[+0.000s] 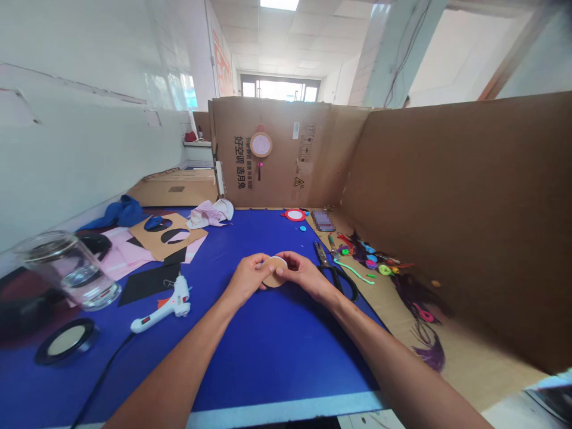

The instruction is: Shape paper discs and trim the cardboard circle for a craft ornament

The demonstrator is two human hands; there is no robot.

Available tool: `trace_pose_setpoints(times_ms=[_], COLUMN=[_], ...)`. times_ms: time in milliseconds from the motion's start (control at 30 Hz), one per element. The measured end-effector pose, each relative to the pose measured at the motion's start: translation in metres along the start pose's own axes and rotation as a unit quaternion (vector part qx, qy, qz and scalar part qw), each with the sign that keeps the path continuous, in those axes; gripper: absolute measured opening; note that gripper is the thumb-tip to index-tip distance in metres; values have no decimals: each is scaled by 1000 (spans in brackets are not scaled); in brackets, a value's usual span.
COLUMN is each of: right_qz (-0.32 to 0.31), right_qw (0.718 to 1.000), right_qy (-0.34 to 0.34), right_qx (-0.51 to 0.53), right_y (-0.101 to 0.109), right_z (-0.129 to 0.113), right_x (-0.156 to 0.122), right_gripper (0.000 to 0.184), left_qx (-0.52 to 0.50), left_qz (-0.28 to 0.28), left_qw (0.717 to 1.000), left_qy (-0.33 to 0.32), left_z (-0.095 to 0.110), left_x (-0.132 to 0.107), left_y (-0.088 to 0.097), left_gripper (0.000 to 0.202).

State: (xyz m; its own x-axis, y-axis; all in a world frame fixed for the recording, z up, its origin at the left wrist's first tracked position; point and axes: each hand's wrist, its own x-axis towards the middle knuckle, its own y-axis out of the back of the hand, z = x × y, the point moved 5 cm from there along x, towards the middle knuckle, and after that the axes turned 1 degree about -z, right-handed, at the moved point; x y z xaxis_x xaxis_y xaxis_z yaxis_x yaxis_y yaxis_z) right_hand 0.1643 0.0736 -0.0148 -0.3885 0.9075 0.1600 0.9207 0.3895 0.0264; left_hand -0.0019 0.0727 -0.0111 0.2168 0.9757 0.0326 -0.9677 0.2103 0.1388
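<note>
Two hands, head view: the left hand [246, 276] and right hand [302, 273] pinch one disc between thumbs and fingers, from its left and right sides.
Cardboard disc [276, 278]: tan face up, white at its far edge, held over the middle of the blue bench [286, 345].
Scissors [320, 255]: black-handled, just right of the right hand, blades pointing far.
Glue gun [156, 316]: white, on the left, its cord running to the near edge; a black sheet [140, 289] lies beyond it.
Holed cardboard [154, 245]: far left, with two round cut-outs, over pink sheets [127, 256].
Glass jar [74, 277]: at the left, clear.
Red-rimmed round piece [295, 215]: far side, near the cardboard wall [277, 179].
Hanging ornament [261, 145]: on that wall, round, with a pink bead below.
Purple tassel [432, 356]: right, on brown cardboard.
</note>
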Motion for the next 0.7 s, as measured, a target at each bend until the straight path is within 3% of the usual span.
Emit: trace_pose_setpoints(times_ms=[167, 433, 700], right_qz=[18, 61, 60], right_qw=[1000, 997, 997], right_qy=[-23, -33, -38], right_qx=[-1, 21, 23], right_y=[3, 10, 9], right_z=[5, 3, -1], right_x=[1, 1, -1], right_gripper=[50, 50, 50], left_qx=[11, -68, -11], left_qz=[-8, -31, -5], left_qw=[1000, 996, 999], left_qy=[-4, 57, 48], left_z=[0, -4, -6], left_x=[-2, -4, -2], left_y=[-4, -6, -3], left_gripper=[32, 47, 35])
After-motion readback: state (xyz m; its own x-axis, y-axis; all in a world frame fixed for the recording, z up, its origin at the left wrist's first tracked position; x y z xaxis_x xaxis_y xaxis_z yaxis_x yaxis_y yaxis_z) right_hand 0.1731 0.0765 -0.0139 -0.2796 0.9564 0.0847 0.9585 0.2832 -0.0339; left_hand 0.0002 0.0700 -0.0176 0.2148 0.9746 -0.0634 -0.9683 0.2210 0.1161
